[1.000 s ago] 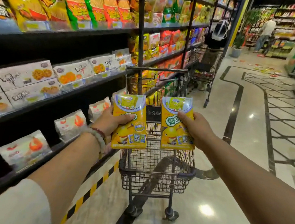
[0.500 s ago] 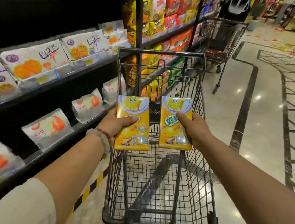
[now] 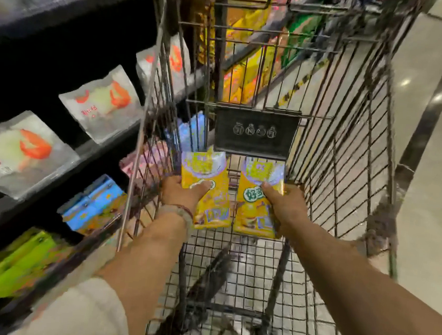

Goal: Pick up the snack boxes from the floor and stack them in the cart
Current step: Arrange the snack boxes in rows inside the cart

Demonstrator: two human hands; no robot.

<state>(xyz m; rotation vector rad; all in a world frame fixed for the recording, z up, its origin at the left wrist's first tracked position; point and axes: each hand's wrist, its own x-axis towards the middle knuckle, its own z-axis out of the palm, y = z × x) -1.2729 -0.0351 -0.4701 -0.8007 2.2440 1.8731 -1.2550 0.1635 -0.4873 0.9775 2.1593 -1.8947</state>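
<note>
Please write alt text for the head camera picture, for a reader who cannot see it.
Two hands reach down into a wire shopping cart, the left hand and the right hand each holding a yellow snack box: the left box and the right box sit side by side near the cart's far end. Shelves of bagged snacks line the left side.

My left hand covers the near-left corner of its snack box — my right hand hides the other box's right edge. Print on both is smeared. The cart runs past the frame's top and bottom edges.
</note>
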